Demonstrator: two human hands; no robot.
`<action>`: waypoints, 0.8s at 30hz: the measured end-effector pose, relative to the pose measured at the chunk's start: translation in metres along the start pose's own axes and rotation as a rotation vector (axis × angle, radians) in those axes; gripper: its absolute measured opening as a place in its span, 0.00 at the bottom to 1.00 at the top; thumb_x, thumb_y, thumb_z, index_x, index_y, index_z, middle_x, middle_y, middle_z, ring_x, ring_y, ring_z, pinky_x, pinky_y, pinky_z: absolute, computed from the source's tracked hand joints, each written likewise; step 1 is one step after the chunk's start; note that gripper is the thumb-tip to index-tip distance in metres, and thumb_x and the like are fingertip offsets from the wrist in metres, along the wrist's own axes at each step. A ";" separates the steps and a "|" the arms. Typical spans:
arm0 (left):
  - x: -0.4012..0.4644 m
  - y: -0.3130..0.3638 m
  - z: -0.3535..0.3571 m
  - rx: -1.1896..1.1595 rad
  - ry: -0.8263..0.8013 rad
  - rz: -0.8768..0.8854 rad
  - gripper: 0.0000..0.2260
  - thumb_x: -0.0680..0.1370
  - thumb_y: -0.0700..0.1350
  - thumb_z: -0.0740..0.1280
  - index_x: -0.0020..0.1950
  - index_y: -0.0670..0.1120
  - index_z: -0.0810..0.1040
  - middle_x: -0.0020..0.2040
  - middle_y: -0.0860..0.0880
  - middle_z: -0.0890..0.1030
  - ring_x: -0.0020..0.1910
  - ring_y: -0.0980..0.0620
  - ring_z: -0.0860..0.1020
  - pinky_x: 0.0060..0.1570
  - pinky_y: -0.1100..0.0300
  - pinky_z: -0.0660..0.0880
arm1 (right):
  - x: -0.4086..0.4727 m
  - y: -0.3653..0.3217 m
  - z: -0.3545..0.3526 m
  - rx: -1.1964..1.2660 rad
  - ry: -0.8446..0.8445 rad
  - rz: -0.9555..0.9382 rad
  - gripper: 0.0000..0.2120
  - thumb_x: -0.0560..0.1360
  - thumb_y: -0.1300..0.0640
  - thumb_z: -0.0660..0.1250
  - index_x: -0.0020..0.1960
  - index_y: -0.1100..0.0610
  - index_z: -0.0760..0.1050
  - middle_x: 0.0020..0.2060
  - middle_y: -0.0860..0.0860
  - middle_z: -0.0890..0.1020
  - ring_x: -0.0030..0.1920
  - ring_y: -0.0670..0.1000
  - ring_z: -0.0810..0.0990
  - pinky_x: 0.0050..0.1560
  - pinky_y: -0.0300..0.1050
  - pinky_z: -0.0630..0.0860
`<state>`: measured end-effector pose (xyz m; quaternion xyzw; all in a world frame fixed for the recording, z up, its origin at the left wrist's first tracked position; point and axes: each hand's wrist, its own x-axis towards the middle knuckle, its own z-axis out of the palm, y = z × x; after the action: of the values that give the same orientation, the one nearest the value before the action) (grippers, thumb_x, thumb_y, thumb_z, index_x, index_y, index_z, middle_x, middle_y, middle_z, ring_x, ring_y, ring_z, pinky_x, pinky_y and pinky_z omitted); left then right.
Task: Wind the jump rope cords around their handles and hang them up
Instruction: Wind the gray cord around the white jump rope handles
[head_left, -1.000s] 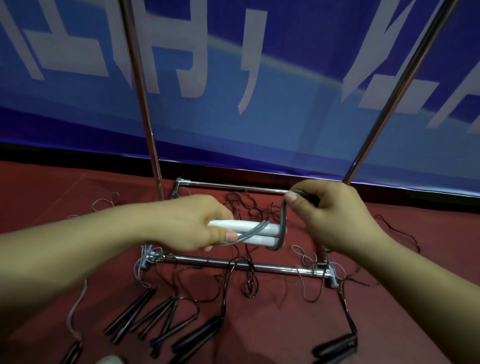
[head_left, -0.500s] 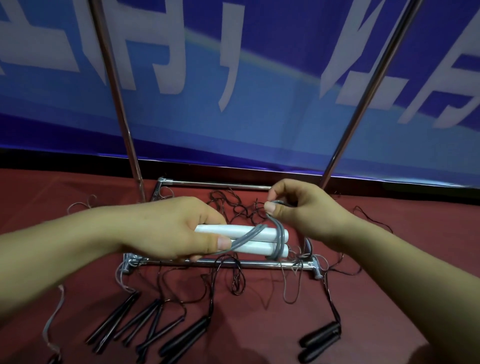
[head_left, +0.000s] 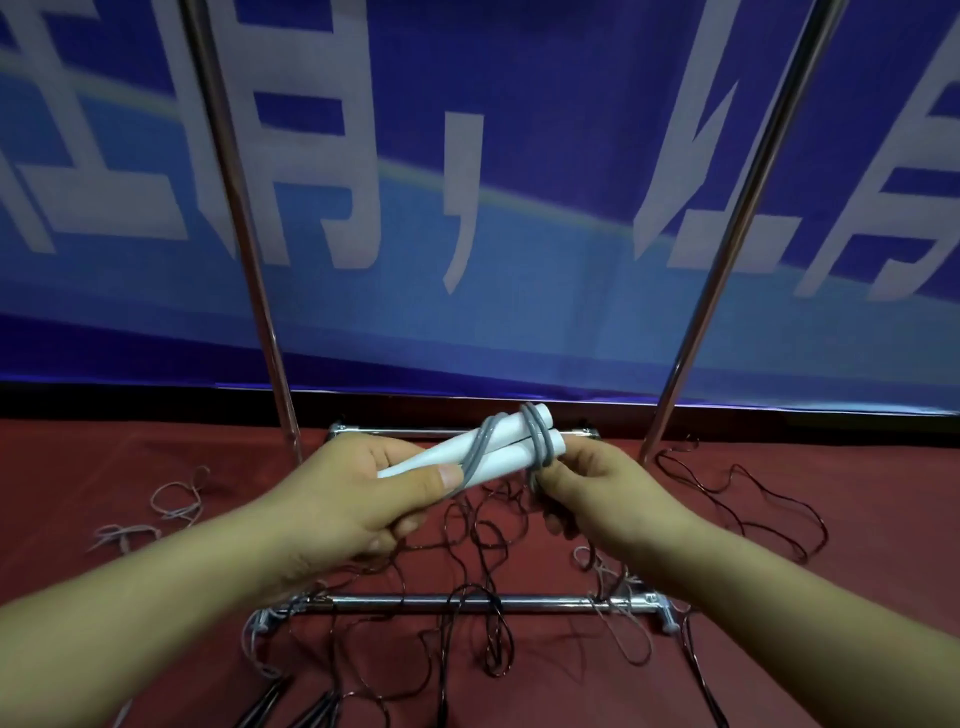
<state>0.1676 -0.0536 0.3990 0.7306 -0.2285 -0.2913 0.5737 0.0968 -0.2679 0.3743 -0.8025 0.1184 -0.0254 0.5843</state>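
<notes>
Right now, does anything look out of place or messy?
Yes: dark cords lie tangled on the red floor over the rack's base bar, unwound. The white handles held by both hands look orderly.

two white handles tilted, grey cord wound round.

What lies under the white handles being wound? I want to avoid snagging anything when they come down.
Below the white handles lie tangled dark cords on the red floor, crossing the rack's base bar. Both hands cover part of the tangle.
</notes>
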 end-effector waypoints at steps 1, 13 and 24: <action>0.001 -0.002 0.000 -0.011 0.033 0.012 0.10 0.78 0.46 0.69 0.41 0.41 0.79 0.28 0.47 0.69 0.23 0.55 0.60 0.21 0.67 0.57 | 0.001 -0.002 0.004 0.021 0.038 0.010 0.12 0.83 0.57 0.61 0.41 0.57 0.74 0.31 0.51 0.78 0.31 0.51 0.72 0.32 0.42 0.67; 0.017 -0.012 -0.008 0.214 0.383 0.108 0.18 0.77 0.50 0.71 0.37 0.36 0.77 0.28 0.46 0.71 0.27 0.51 0.66 0.31 0.57 0.61 | -0.012 -0.017 0.035 0.144 0.045 0.144 0.03 0.80 0.59 0.66 0.49 0.58 0.77 0.32 0.50 0.75 0.30 0.47 0.71 0.31 0.40 0.69; 0.028 -0.029 -0.026 0.384 0.527 0.056 0.19 0.77 0.53 0.71 0.37 0.38 0.78 0.24 0.51 0.70 0.24 0.52 0.66 0.28 0.59 0.63 | -0.016 -0.020 0.034 0.086 -0.089 0.269 0.06 0.80 0.58 0.64 0.49 0.59 0.77 0.33 0.50 0.72 0.27 0.46 0.66 0.28 0.40 0.64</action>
<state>0.2056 -0.0466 0.3708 0.8691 -0.1429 -0.0282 0.4728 0.0905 -0.2270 0.3844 -0.7539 0.1977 0.0840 0.6209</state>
